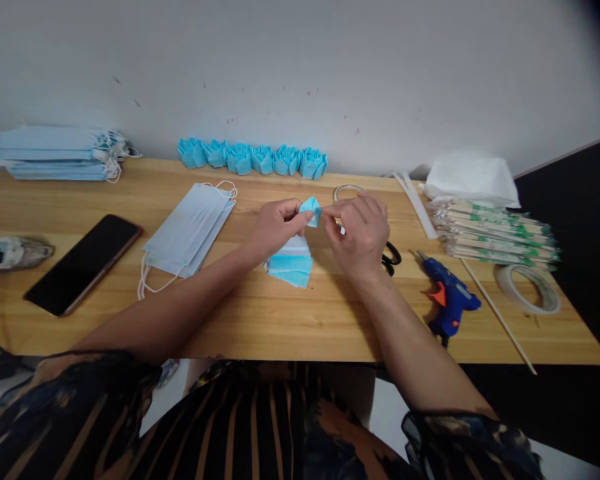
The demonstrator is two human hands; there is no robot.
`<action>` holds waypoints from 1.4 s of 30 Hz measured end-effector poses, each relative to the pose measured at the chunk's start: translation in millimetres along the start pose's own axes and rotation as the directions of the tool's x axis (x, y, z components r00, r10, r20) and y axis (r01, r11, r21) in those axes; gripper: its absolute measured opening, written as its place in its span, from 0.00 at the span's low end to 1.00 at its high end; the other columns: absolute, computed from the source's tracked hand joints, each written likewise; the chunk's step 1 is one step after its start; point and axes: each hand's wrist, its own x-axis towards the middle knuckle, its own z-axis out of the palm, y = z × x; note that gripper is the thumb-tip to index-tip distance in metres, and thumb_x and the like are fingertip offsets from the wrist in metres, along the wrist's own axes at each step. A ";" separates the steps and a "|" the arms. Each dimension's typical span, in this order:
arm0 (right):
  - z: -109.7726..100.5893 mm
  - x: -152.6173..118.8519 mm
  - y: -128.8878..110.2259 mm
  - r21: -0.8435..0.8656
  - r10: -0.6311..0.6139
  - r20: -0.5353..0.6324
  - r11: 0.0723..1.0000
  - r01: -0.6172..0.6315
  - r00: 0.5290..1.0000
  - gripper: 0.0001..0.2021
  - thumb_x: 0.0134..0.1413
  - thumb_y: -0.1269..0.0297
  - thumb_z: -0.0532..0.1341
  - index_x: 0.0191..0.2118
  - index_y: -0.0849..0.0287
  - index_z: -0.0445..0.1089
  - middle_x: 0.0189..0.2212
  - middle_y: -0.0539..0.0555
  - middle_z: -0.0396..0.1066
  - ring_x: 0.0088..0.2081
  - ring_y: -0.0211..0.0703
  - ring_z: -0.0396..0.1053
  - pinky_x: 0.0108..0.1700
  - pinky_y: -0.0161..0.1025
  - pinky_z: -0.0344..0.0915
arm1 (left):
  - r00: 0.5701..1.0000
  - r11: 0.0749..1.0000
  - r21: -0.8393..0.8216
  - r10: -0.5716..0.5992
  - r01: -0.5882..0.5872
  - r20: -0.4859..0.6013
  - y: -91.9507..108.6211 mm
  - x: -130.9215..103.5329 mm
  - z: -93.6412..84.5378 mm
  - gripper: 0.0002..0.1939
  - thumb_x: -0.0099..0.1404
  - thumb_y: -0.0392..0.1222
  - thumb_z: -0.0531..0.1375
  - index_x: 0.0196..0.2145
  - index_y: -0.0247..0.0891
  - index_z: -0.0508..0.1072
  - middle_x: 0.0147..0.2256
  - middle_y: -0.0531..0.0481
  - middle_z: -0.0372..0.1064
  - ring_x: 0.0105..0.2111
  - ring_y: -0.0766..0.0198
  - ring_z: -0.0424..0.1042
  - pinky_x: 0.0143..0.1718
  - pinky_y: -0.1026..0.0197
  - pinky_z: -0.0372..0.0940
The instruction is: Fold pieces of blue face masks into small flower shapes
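Currently left hand [275,225] and right hand [361,233] pinch a small folded light-blue non-woven fabric piece [311,210] between fingertips, raised over a stack of pleated blue fabric pieces [291,263] on the smooth wooden table [280,313].

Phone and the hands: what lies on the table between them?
In the head view, a few flat face masks lie between the phone and the left hand.

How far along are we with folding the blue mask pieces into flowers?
Done: six folded blue flowers stand in a row against the wall. In hand: the left hand and right hand pinch one small blue piece between them, partly folded. Left: a small pile of cut blue pieces under the hands, flat masks beside them and a mask stack at the table's far left corner.
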 end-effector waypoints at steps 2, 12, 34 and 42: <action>0.8 -0.2 0.0 0.006 0.007 0.019 1.000 -0.007 1.000 0.12 0.71 0.62 0.54 0.34 0.50 0.69 0.33 0.53 0.76 0.39 0.48 0.73 0.58 0.55 0.64 | 1.000 1.000 -0.008 -0.001 0.001 0.001 0.0 0.0 0.2 0.16 0.65 0.44 0.60 0.22 0.38 0.67 0.21 0.54 0.66 0.23 0.69 0.60 0.27 0.64 0.57; 0.0 -0.2 -1.0 0.017 -0.006 0.041 1.000 0.005 0.999 0.13 0.72 0.60 0.53 0.35 0.50 0.70 0.33 0.52 0.78 0.39 0.48 0.73 0.57 0.54 0.64 | 1.000 0.999 -0.030 0.011 -0.010 0.014 1.2 -0.9 0.1 0.16 0.67 0.42 0.60 0.22 0.38 0.68 0.22 0.54 0.67 0.23 0.69 0.61 0.29 0.64 0.58; 3.3 0.4 6.7 0.053 -0.123 -0.007 0.991 0.123 0.992 0.12 0.71 0.67 0.56 0.38 0.53 0.76 0.33 0.52 0.78 0.38 0.45 0.70 0.53 0.47 0.63 | 0.999 0.996 -0.076 -0.035 0.037 0.025 -4.9 1.4 1.5 0.17 0.65 0.46 0.60 0.20 0.38 0.68 0.20 0.54 0.65 0.22 0.70 0.60 0.27 0.64 0.57; 3.0 1.0 9.5 0.085 -0.137 0.070 0.988 0.131 0.988 0.13 0.71 0.69 0.54 0.41 0.52 0.77 0.35 0.52 0.78 0.39 0.46 0.71 0.56 0.51 0.64 | 0.999 0.994 -0.101 -0.027 0.029 0.022 -7.3 1.4 3.2 0.18 0.64 0.46 0.60 0.19 0.38 0.67 0.19 0.55 0.64 0.22 0.70 0.59 0.26 0.64 0.56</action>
